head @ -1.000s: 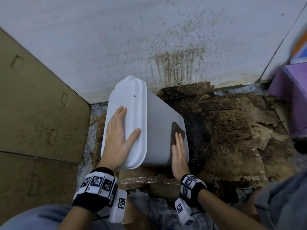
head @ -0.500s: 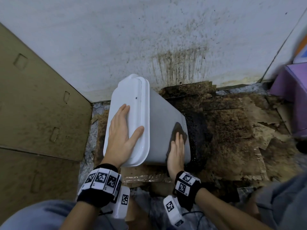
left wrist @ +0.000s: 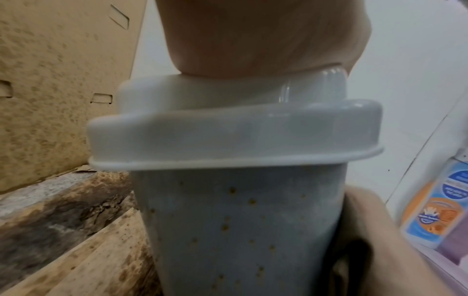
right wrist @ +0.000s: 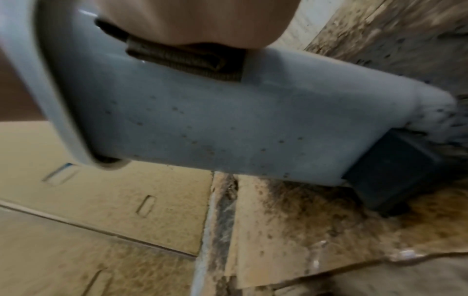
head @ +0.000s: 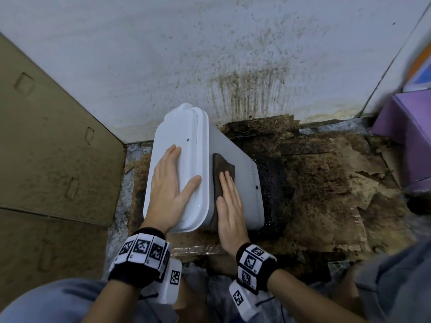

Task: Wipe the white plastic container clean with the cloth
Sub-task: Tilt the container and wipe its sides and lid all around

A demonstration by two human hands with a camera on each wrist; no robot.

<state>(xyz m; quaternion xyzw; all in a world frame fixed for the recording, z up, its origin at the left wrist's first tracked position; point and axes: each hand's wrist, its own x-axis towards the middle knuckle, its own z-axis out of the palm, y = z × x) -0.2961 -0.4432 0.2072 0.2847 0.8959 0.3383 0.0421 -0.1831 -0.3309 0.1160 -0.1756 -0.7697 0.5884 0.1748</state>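
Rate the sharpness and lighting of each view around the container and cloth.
Head view: mostly sharp, evenly lit, wide-angle bending at the edges; the cloth under the right hand and the left hand on the container read clearly. Left wrist view: container soft, out of focus. Right wrist view: smeared by motion blur, though the cloth's folds still show.

No readable text; print on orange-blue package (left wrist: 430, 212) too blurred.
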